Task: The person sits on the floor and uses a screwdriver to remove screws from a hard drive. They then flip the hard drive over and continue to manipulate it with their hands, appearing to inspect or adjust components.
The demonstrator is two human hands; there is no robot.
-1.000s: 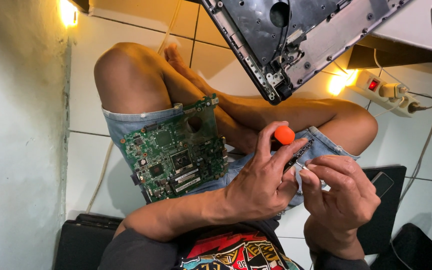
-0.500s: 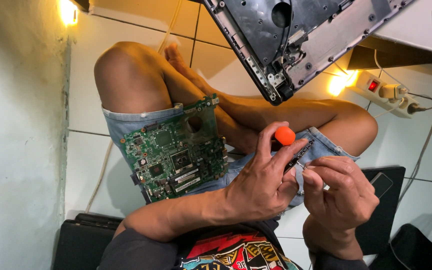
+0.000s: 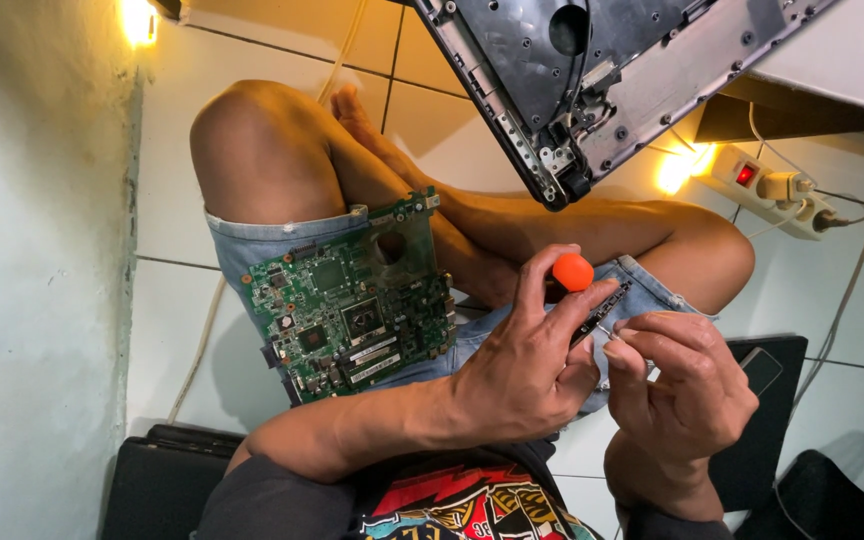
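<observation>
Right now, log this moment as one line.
left hand: grips orange-capped screwdriver | right hand: pinches at its tip, part unseen | green circuit board: resting on left thigh | laptop chassis: ahead

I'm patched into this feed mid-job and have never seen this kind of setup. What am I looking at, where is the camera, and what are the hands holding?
There is no machine here: a person works with two bare hands, and the one camera sits on their head, looking down at their lap. They sit cross-legged on a white tiled floor.

The left hand holds a small screwdriver with an orange cap. The right hand pinches at the screwdriver's metal tip; whether it holds a small part there is too small to tell.

A green circuit board rests on the left thigh. Above, an opened dark laptop casing leans into view. A white power strip lies on the floor to the right, with a black pad below it.
</observation>
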